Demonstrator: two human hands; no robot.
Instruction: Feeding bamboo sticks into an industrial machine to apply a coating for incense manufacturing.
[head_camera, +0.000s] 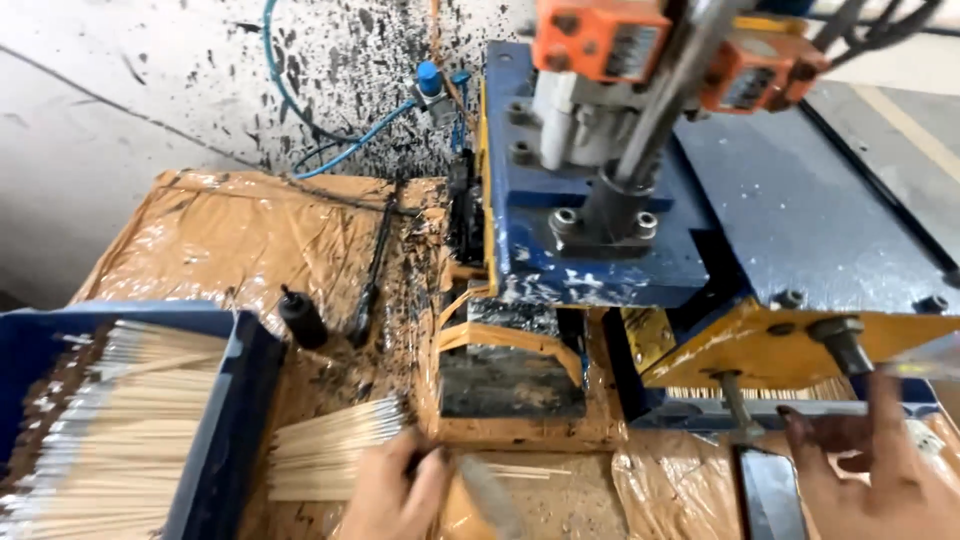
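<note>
My left hand (392, 496) is low in the middle, fingers curled around a grey rod-like tool (492, 497) that looks blurred. It rests next to a loose fan of thin pale wooden sticks (325, 450) lying on the tape-covered table. My right hand (880, 470) is at the lower right, fingers spread and stained dark, just under the yellow edge of the machine (790, 345) and holding nothing I can see. A row of stick ends (760, 392) shows under that yellow part.
A blue crate (235, 400) full of pale sticks stands at the lower left. A blue and yellow press with orange blocks (600, 40) fills the upper right. A small black bottle (303, 318), blue hoses (350, 145) and an ink-spattered wall lie behind.
</note>
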